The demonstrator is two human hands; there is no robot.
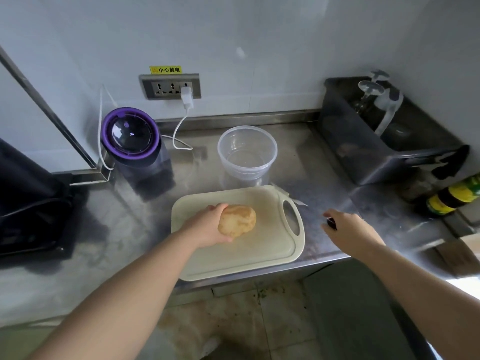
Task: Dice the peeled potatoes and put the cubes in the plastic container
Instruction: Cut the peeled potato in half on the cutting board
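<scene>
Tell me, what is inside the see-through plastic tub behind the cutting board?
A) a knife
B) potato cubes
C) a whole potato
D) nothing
D: you can see straight through the plastic container to its bare bottom, while the potato sits whole in the left hand over the cutting board.

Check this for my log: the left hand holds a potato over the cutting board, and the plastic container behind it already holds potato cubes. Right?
No. The head view shows the plastic container empty, with no cubes yet. The left hand does hold a potato over the cutting board, with the container behind it.
</scene>
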